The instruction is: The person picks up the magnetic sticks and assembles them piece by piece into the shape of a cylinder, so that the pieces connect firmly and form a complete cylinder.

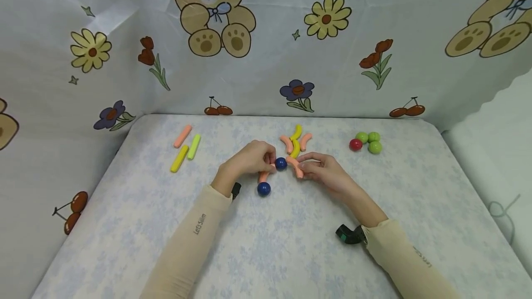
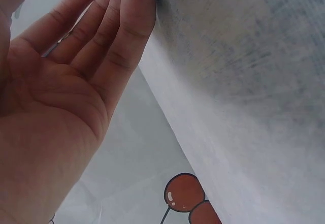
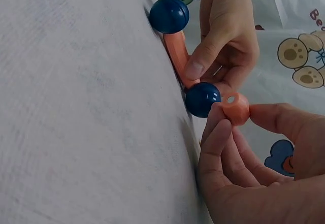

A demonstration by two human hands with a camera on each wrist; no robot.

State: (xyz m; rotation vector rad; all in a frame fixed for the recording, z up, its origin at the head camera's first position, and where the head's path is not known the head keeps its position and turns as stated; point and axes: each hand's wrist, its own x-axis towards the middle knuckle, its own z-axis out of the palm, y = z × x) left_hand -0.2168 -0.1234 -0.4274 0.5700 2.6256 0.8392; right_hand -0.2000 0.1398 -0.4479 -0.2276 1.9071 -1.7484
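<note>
Behind both hands hangs a white cloth backdrop (image 1: pixel 266 77) printed with bears, flowers and cherries; beneath them spreads a pale table cover (image 1: pixel 282 253) with faint blue mottling. Beige sleeves (image 1: pixel 187 243) reach the wrists. The left hand (image 1: pixel 253 156) and right hand (image 1: pixel 328 174) work close together but apart. The left hand pinches a straight orange rod (image 3: pixel 175 51), thumb laid along it. Well to the left of that hand lie three loose straight sticks: yellow (image 1: pixel 179 158), lime green (image 1: pixel 194 147) and orange (image 1: pixel 183 136). The right hand pinches a curved orange piece (image 1: pixel 295 167) between thumb and fingers. Just beyond its fingertips are two curved yellow pieces (image 1: pixel 295 148) flanked by two curved orange pieces (image 1: pixel 305 141). Two glossy dark blue balls (image 1: pixel 263 189) sit at the left hand's rod, one at each end, the farther between the hands. Beyond the right hand, to its right, cluster three green balls (image 1: pixel 375 147) and one red ball (image 1: pixel 355 145).
</note>
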